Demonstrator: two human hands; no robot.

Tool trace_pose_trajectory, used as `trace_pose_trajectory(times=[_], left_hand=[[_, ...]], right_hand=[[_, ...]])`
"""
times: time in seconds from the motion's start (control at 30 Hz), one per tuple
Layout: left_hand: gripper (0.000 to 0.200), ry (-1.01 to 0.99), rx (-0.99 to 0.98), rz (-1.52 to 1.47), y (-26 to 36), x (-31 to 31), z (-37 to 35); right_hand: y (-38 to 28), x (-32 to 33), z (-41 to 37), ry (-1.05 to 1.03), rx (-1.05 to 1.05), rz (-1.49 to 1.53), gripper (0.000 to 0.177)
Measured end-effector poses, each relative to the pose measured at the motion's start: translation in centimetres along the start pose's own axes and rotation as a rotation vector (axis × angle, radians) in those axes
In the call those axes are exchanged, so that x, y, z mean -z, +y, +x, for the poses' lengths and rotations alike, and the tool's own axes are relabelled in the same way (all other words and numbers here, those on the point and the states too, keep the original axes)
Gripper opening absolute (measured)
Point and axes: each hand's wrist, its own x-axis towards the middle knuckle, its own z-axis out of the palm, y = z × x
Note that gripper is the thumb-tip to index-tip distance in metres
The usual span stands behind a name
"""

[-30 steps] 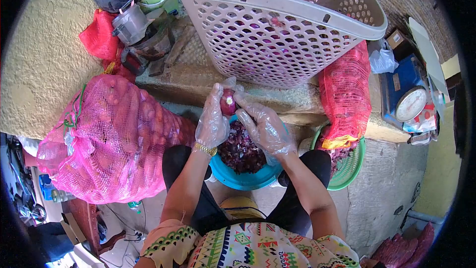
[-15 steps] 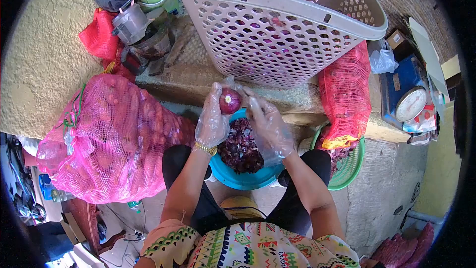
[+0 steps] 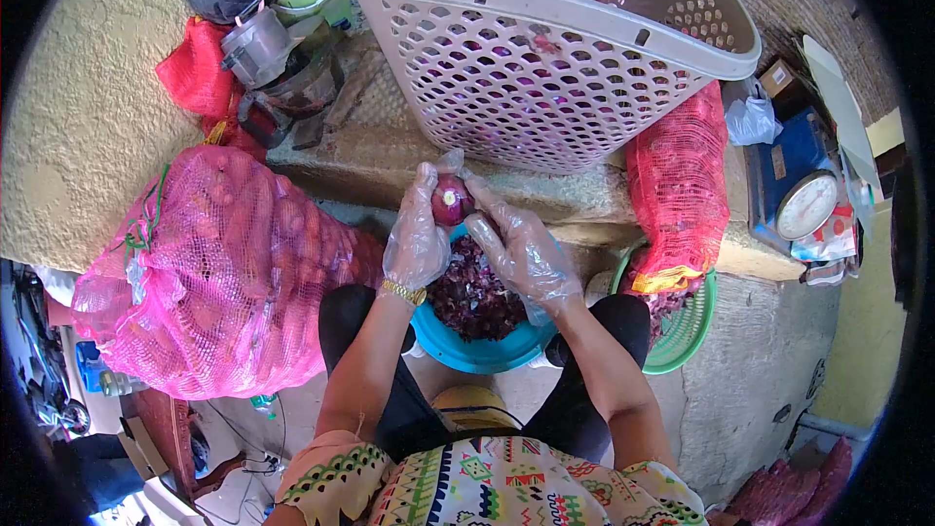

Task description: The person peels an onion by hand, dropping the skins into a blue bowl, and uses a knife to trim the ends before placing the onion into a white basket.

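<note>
- The red onion (image 3: pixel 450 200) sits at the tips of the left hand (image 3: pixel 417 234), whose gloved fingers curl round its left side and hold it up clear of everything below
- The right hand (image 3: pixel 521 248), also in a clear plastic glove, comes in from the other side; its fingers (image 3: pixel 487 229) are loosely spread and their tips touch the onion's right flank, though I cannot tell whether they nip any skin
- The onion's pale end faces up towards the person, so its axis runs roughly away from the palms and not across them; the left hand is the nearer, carrying it outright
- Straight beneath both sets of fingers is a blue bowl (image 3: pixel 477 358) between the knees, heaped with purple onion skins (image 3: pixel 472 297)
- Just beyond the fingertips a stone ledge (image 3: pixel 380 161) carries a perforated plastic basket (image 3: pixel 545 58)
- Out past the left hand lies a bulging pink mesh sack (image 3: pixel 214 273); past the right hand a red mesh sack (image 3: pixel 677 185) stands in a green basket (image 3: pixel 693 331), with a weighing scale (image 3: pixel 806 203) further off
</note>
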Motion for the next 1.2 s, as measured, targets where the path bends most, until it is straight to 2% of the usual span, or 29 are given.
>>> trace_pose_trajectory(times=[0.1, 0.17, 0.2, 0.27, 1.1, 1.2], left_hand=[[0.056, -0.008, 0.0, -0.021, 0.0, 0.1, -0.1], [0.056, -0.095, -0.22, 0.223, 0.5, -0.5, -1.1], [0.056, -0.095, -0.22, 0.223, 0.3, -0.2, -0.8], [0.057, -0.01, -0.005, 0.019, 0.0, 0.2, 0.2], [0.057, -0.012, 0.001, 0.034, -0.3, 0.5, 0.2], [0.056, -0.029, -0.046, 0.064, -0.6, 0.8, 0.5]], right_hand=[[0.4, -0.2, 0.3, 0.017, 0.035, -0.002, 0.054], [0.4, -0.2, 0.3, 0.014, 0.024, -0.008, 0.054], [0.2, -0.1, 0.2, 0.006, 0.015, -0.017, 0.054], [0.1, -0.1, 0.2, -0.001, 0.006, -0.027, 0.054], [0.7, -0.3, 0.4, -0.022, -0.016, -0.015, 0.054], [0.7, -0.4, 0.4, -0.021, -0.012, -0.016, 0.054]])
